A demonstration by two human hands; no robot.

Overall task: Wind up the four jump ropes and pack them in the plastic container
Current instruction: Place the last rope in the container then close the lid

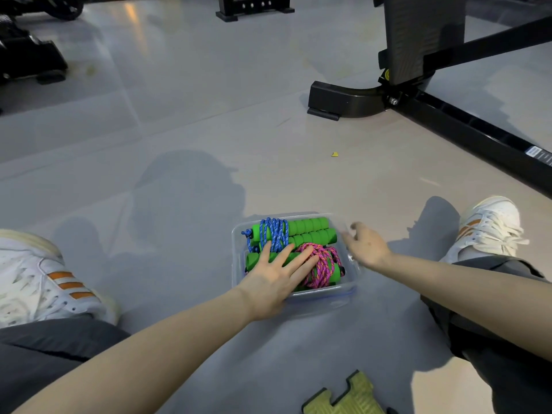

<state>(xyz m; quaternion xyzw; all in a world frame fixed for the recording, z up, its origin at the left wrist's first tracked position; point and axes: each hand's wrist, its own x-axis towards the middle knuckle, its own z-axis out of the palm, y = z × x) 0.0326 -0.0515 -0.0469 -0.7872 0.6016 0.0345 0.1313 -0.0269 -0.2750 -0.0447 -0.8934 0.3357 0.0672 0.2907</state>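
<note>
Plastic container (322, 297) on the floor (179, 130), loaded with wound jump ropes.
The container stands between the person's legs, near a black machine frame (448, 127). Inside, a blue rope (273, 233) is wound round green foam handles (310, 227) at the far side, and a pink rope (321, 264) bundle lies at the near right. The left grip (274, 273) lies flat, fingers straight, pressing on the ropes. The right grip (366, 245) is at the right rim, and blur hides whether it holds it.

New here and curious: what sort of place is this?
Probably a gym: a black metal exercise-machine frame on the smooth grey floor, a yellow-green interlocking foam mat piece, and green-handled jump ropes in a clear plastic container.
</note>
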